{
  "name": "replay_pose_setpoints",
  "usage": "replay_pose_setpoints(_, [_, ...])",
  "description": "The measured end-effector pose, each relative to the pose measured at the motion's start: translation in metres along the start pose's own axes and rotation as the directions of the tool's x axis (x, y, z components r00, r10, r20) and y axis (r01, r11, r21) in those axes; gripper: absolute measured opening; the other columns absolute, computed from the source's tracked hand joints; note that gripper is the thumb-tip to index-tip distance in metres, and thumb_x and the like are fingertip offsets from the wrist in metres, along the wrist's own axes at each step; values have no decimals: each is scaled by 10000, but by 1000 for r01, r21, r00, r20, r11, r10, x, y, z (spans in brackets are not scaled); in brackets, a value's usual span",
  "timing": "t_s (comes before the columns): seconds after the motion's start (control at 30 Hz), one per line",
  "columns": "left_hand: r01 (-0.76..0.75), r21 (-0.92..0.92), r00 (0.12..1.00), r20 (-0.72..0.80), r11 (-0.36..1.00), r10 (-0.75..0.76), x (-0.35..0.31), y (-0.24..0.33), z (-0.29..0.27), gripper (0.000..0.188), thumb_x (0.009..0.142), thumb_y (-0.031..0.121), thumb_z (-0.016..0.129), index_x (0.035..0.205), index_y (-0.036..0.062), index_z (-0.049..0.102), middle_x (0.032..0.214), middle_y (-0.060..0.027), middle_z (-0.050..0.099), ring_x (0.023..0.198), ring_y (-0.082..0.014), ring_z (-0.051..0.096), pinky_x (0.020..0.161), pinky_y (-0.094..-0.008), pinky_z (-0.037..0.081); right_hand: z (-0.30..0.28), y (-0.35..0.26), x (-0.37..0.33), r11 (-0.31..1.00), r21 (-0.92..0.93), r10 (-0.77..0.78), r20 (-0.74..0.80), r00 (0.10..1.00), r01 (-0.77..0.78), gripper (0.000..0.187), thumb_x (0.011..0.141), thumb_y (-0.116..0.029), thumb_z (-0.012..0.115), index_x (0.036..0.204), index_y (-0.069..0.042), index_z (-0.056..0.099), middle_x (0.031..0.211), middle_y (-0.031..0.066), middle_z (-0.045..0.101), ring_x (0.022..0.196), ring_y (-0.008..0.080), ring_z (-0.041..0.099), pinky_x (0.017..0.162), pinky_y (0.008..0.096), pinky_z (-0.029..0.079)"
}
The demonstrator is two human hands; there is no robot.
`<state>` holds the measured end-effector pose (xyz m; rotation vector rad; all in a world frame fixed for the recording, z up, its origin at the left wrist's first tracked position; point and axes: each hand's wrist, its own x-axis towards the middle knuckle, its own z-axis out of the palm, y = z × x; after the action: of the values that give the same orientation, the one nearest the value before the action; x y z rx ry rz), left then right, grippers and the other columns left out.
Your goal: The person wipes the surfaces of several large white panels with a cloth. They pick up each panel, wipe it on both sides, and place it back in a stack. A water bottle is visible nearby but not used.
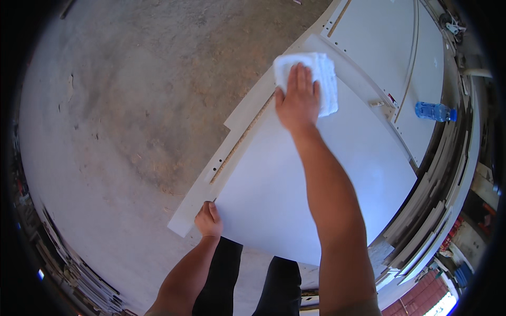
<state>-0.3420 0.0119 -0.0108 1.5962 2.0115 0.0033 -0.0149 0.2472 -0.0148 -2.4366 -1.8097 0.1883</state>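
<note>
My right hand (298,97) lies flat, fingers together, pressing a folded white cloth (326,79) onto the far end of a large white board (316,174). My left hand (209,220) grips the near left corner of that board, thumb on top. The board rests on other white panels (211,181), one of which shows a raw chipboard edge with small holes along its left side.
A blue plastic water bottle (435,111) lies on a white panel (379,37) at the right. A dusty concrete floor (132,95) spreads to the left. Stacked board offcuts (437,210) line the right and lower edges. My dark trouser legs (247,284) show below the board.
</note>
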Motion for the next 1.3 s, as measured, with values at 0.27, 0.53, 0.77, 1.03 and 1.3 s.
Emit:
replay_pose_setpoints(0.27, [-61, 22, 996, -60, 998, 62, -1, -13, 1, 425, 1016, 364, 315, 834, 68, 559, 733, -195, 618, 692, -460, 590, 596, -549, 442, 10, -14, -8, 997, -1, 76, 9, 997, -76, 717, 966, -382, 482, 1520, 15, 262, 1615, 145, 215, 1495, 305, 200, 1195, 493, 188])
replay_pose_setpoints(0.53, [-55, 25, 998, -41, 998, 56, 0, -8, 2, 414, 1010, 369, 333, 823, 73, 555, 719, -196, 612, 692, -459, 590, 619, -548, 450, 5, 1, 22, 989, -57, 139, -13, 990, -139, 708, 957, -388, 500, 1506, 12, 302, 1605, 146, 245, 1485, 302, 224, 1172, 489, 236])
replay_pose_setpoints(0.77, [-71, 62, 996, -44, 996, 74, -2, -10, 6, 429, 1016, 381, 306, 831, 84, 555, 695, -187, 611, 669, -453, 595, 595, -541, 451, 0, 7, 40, 981, -106, 164, 12, 986, -161, 709, 959, -378, 503, 1516, 3, 285, 1610, 141, 225, 1488, 295, 214, 1171, 504, 232])
replay_pose_setpoints(1.03, [-10, 55, 1000, -9, 998, 11, -3, -12, 6, 422, 1001, 367, 345, 803, 56, 552, 748, -218, 629, 703, -471, 598, 627, -565, 458, -11, -3, -44, 996, -22, 90, 109, 990, -88, 687, 918, -303, 579, 1486, 9, 350, 1590, 157, 273, 1465, 329, 272, 1136, 546, 300])
replay_pose_setpoints(1.3, [2, 114, 1000, 10, 993, -3, 0, -7, 5, 383, 1007, 357, 336, 856, 90, 566, 780, -195, 658, 731, -439, 625, 638, -551, 481, -31, -28, -223, 990, 140, -28, 351, 936, -23, 612, 885, -110, 516, 1461, 33, 366, 1578, 171, 267, 1485, 332, 232, 1154, 565, 267])
